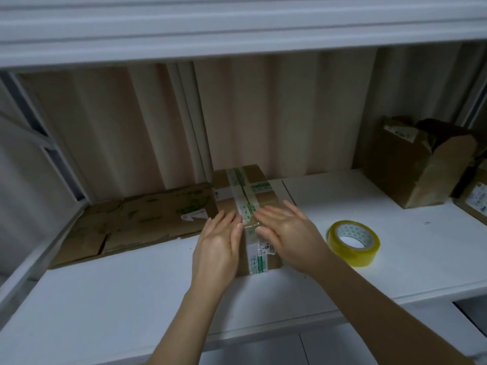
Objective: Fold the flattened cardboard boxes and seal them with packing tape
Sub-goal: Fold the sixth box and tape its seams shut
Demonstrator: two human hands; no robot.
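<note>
A small brown cardboard box [259, 191] with green-and-white printed tape along its top seam stands folded on the white shelf [158, 280]. My left hand [218, 243] lies flat on the box's left half, fingers straight. My right hand [284, 230] lies flat on the right half, fingers straight and spread. Both press the flaps beside the seam. A roll of yellowish packing tape [353, 242] lies flat on the shelf to the right of the box. A flattened cardboard box [137, 222] lies to the left, against the folded one.
At the back right stand a torn open cardboard box [419, 167] and part of another box [474, 201] at the frame's edge. A beige curtain [263, 114] hangs behind. An upper white shelf [237, 30] overhangs the work area.
</note>
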